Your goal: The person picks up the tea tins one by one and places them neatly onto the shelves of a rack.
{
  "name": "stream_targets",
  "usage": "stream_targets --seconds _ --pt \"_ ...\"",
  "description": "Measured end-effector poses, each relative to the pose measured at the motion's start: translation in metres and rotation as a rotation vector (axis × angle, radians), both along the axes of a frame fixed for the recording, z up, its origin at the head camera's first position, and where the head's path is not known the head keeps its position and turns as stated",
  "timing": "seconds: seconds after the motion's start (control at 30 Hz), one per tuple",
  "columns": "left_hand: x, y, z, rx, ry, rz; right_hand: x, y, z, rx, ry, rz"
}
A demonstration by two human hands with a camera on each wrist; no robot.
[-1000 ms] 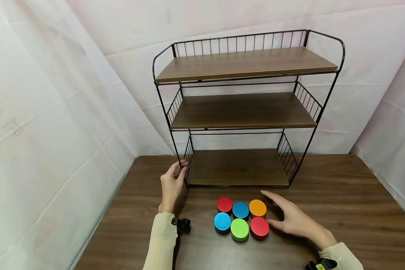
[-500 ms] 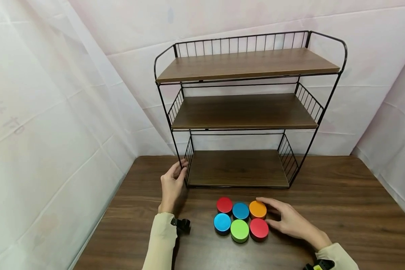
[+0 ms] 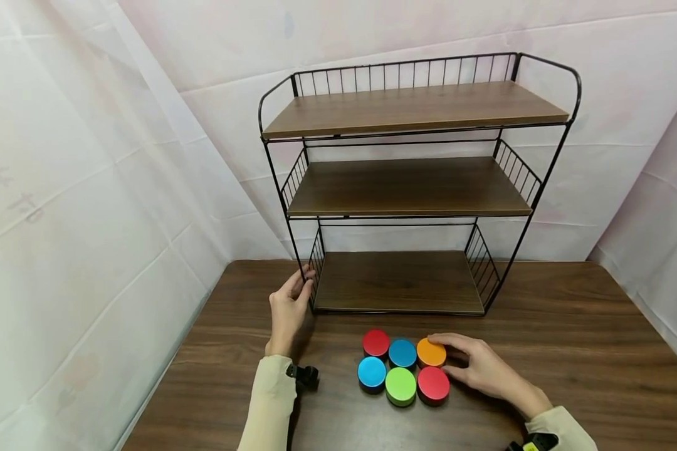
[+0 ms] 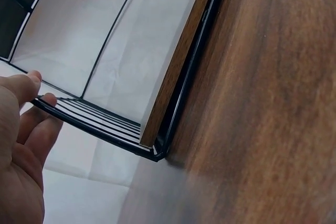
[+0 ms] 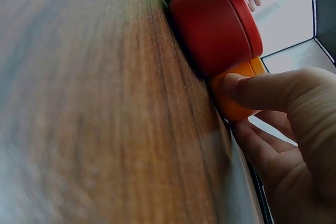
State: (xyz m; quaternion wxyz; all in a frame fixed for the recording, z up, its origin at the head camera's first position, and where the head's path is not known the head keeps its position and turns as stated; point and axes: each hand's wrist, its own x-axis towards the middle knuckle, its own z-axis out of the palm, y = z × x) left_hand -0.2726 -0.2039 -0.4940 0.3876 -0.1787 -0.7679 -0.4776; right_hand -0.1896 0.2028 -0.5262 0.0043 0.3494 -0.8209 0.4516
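Note:
My left hand (image 3: pixel 287 308) pinches the front left upright of a three-tier shelf rack (image 3: pixel 409 203) with black wire sides and brown boards. In the left wrist view, thumb and fingers (image 4: pixel 44 129) are around the black wire frame. My right hand (image 3: pixel 488 369) holds an orange round tin (image 3: pixel 430 352), thumb on the near side and fingers on the far side, with the tin still on the table. Touching or close to it are a pinkish-red tin (image 3: pixel 433 382), a green tin (image 3: pixel 400 383), a light blue tin (image 3: pixel 371 372), a darker blue tin (image 3: pixel 402 352) and a red tin (image 3: pixel 375 344).
The tins stand in two rows on the brown wooden table (image 3: pixel 214 388), just in front of the rack's bottom shelf (image 3: pixel 397 282). White cloth (image 3: pixel 118 188) hangs behind the rack and along both sides of the table.
My right hand has moved left, from beside the tins onto the orange tin, and its fingers have closed around it. My left hand stays on the rack's upright.

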Motion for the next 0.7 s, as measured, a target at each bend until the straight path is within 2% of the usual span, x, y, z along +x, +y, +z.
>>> stream_targets --seconds 0.33,0.57,0.7 --pt "-0.0021 0.0005 -0.0035 -0.010 0.035 0.039 -0.0012 -0.0007 -0.0009 -0.011 -0.019 0.000" --pt "-0.0007 -0.0001 -0.0019 -0.013 -0.004 0.033 -0.0002 -0.0009 -0.0006 -0.025 -0.033 0.000" --pt "0.0005 -0.0011 0.0004 -0.001 -0.016 0.009 0.0001 -0.0008 -0.0003 -0.030 -0.036 0.000"
